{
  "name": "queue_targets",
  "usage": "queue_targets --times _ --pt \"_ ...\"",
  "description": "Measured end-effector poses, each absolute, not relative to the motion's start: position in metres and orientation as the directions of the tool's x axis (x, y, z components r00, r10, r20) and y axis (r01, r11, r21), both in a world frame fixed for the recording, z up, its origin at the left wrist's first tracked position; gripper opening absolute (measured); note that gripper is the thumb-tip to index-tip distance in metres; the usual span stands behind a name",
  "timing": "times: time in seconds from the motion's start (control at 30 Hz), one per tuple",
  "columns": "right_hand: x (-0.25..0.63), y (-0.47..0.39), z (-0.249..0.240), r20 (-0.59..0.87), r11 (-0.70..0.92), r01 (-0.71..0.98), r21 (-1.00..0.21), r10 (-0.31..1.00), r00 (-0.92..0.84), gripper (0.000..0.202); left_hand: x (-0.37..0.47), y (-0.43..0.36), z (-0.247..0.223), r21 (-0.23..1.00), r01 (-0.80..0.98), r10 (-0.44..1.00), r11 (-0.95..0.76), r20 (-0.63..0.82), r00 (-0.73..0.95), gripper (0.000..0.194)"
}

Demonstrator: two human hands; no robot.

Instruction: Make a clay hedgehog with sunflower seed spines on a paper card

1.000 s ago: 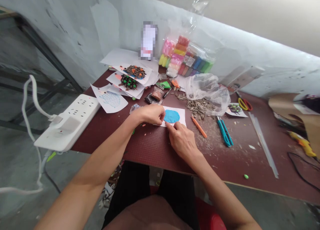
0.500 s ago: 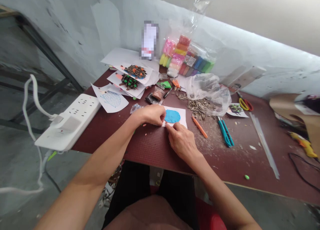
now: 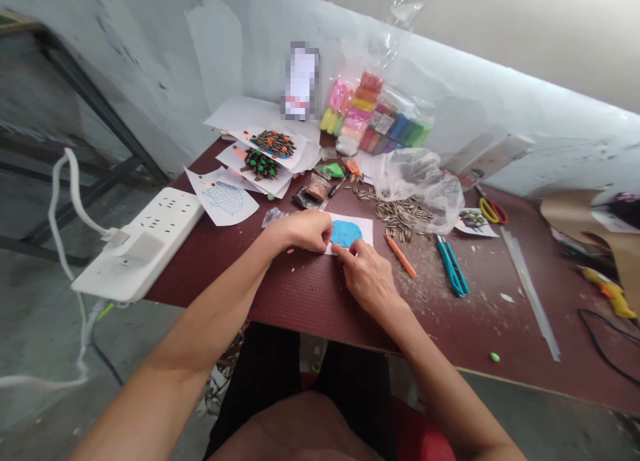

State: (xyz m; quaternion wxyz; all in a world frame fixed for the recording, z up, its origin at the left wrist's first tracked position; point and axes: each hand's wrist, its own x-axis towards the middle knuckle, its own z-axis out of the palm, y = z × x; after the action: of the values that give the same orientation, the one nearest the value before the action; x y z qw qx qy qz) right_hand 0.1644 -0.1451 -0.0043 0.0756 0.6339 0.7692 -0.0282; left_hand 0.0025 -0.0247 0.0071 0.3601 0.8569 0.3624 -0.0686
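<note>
A flat blue clay shape (image 3: 347, 233) lies on a small white paper (image 3: 367, 229) near the middle of the table. At the paper's left edge rests my left hand (image 3: 311, 231), its fingers curled closed; what they pinch, if anything, is too small to make out. My right hand (image 3: 367, 271) is at the paper's lower edge, index finger stretched toward the left fingertips and the other fingers bent beneath. An orange pen (image 3: 401, 255) and a teal cutter (image 3: 452, 265) lie to the right. Behind them is a heap of striped seeds (image 3: 400, 215).
A white power strip (image 3: 137, 245) sits at the left edge. Hedgehog pictures (image 3: 261, 163), a clear plastic bag (image 3: 425, 184) and packs of coloured clay (image 3: 373, 117) lie toward the wall. Scissors (image 3: 493, 211), a clear strip (image 3: 531, 294) and a yellow glue gun (image 3: 607, 291) are on the right.
The view has shifted very slightly. My right index finger has moved a little against the paper's lower edge; my left hand keeps its place and its curled shape.
</note>
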Motion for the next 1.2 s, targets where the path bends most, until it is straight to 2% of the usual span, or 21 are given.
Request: queue_targets --times 0.27,0.57,0.73,1.0,1.2 --pt "0.173 -0.152 -0.010 -0.038 0.196 0.980 -0.018 0.980 -0.196 0.048 0.003 -0.025 0.009 0.546 0.691 0.572 -0.474 -0.406 0.713 0.017" --pt "0.164 -0.153 -0.007 -0.104 0.228 0.973 -0.033 0.968 -0.231 0.045 0.004 -0.027 0.013 0.529 0.693 0.571 -0.489 -0.407 0.713 0.017" --pt "0.168 -0.153 -0.010 -0.057 0.223 0.973 -0.066 0.972 -0.227 0.048 0.004 -0.027 0.013 0.543 0.691 0.567 -0.476 -0.412 0.714 0.016" --pt "0.169 -0.149 -0.014 -0.040 0.220 0.975 -0.019 0.975 -0.220 0.046 0.004 -0.027 0.013 0.551 0.690 0.565 -0.470 -0.412 0.715 0.016" --pt "0.179 -0.150 -0.023 0.088 0.242 0.966 -0.093 0.968 -0.234 0.047 0.003 -0.026 0.011 0.581 0.676 0.559 -0.452 -0.406 0.723 0.014"
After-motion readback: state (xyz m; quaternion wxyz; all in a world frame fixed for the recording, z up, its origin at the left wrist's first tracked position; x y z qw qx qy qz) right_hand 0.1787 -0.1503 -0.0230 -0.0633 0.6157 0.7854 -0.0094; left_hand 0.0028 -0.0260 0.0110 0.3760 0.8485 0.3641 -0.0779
